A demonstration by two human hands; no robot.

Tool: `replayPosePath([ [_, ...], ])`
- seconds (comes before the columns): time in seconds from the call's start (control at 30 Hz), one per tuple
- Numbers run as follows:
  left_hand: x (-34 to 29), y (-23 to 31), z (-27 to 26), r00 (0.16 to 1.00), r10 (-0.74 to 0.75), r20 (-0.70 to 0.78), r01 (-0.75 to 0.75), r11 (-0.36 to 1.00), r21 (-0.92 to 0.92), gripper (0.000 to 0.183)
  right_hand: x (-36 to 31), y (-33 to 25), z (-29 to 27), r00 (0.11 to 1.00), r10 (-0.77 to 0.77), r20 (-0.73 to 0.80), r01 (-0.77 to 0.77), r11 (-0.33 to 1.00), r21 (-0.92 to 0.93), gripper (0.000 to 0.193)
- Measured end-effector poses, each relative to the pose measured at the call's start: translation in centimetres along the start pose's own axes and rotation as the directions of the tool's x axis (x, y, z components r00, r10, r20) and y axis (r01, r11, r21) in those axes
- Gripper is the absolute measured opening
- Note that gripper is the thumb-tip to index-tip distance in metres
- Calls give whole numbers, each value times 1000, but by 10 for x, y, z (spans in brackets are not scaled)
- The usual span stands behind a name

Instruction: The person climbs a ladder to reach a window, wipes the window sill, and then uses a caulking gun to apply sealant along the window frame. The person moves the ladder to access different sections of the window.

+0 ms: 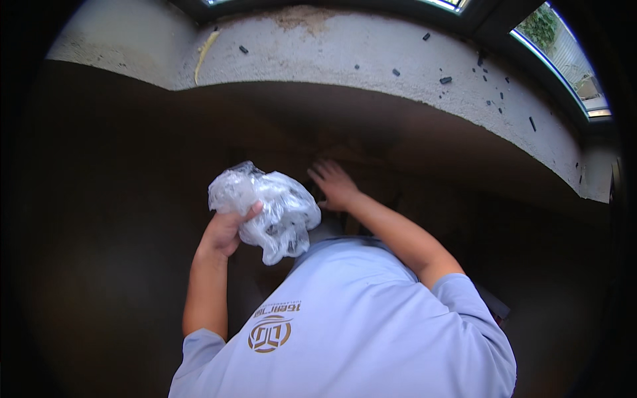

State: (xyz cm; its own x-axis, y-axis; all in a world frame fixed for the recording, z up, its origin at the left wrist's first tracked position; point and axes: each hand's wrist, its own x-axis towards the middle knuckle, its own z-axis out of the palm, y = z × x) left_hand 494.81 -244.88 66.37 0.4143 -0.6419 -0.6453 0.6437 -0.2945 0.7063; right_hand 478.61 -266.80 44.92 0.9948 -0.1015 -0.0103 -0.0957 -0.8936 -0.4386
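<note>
A crumpled bundle of clear plastic film (pixel 282 205) is gripped in my left hand (pixel 227 229), its thumb pressed over the near side. The film bunches up above the hand and hangs loosely to the right. My right hand (pixel 335 186) reaches forward just right of the bundle, apart from it, with fingers stretched out and nothing visible in them. What lies beneath the right hand is too dark to make out.
Ahead runs a pale, rough sill (pixel 318 56) under dark window frames (pixel 488 26). Small dark fragments (pixel 446 80) are scattered over it, mostly to the right. A yellowish strip (pixel 206 54) lies at its left. The area below the sill is in deep shadow.
</note>
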Motion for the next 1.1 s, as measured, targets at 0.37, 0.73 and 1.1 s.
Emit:
replayPosePath([
  [0.37, -1, 15, -2, 954, 172, 246, -208, 969, 129, 52, 20, 8, 32, 985, 117, 127, -93, 979, -184, 21],
  [0.73, 58, 125, -42, 558, 794, 241, -803, 445, 396, 25, -97, 54, -47, 861, 499, -99, -509, 844, -171, 43],
  [1.1, 202, 240, -60, -140, 935, 326, -217, -350, 911, 34, -332, 65, -83, 406, 793, -454, -913, 378, -155, 36],
])
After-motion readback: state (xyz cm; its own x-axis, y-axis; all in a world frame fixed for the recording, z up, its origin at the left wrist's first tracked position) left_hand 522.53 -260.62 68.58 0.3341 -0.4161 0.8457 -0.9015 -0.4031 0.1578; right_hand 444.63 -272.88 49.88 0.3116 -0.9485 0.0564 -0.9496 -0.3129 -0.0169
